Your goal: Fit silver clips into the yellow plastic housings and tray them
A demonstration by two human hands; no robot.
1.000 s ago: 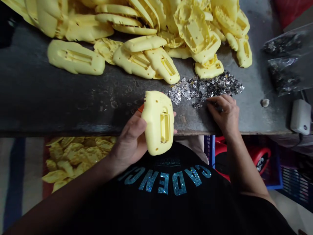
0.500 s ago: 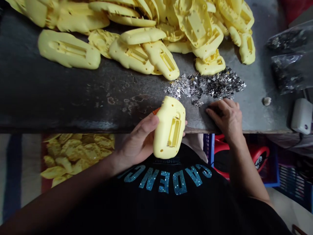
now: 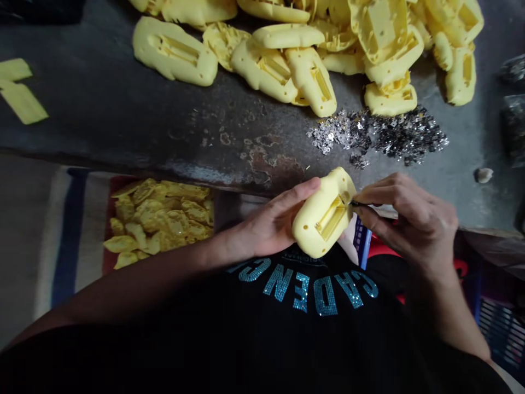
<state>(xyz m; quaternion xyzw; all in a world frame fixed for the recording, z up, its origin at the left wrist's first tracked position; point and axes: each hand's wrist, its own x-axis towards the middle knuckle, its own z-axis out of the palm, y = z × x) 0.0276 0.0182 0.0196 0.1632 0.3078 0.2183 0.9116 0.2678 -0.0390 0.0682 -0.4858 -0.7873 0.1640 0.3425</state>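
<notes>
My left hand (image 3: 273,221) grips a yellow plastic casing (image 3: 315,230) in front of my chest, just off the table edge. The casing has a long battery slot facing up and small screw holes near its ends. My right hand (image 3: 414,219) is beside its right edge, thumb and fingertips pinched on a small dark metal piece (image 3: 355,203) at the slot's upper end. A heap of small shiny metal contact pieces (image 3: 406,134) lies on the table (image 3: 172,137) beyond both hands.
Many more yellow casings (image 3: 176,52) are piled along the table's far side. Below the table edge at left, a red container holds yellow parts (image 3: 156,219). Two yellow strips (image 3: 24,101) lie far left. A small whitish lump (image 3: 484,175) and plastic bags (image 3: 514,128) are at right.
My right hand has come from beside the metal heap to the casing, with a small dark piece in its fingertips. The casing has tilted toward it. The view has shifted left.
</notes>
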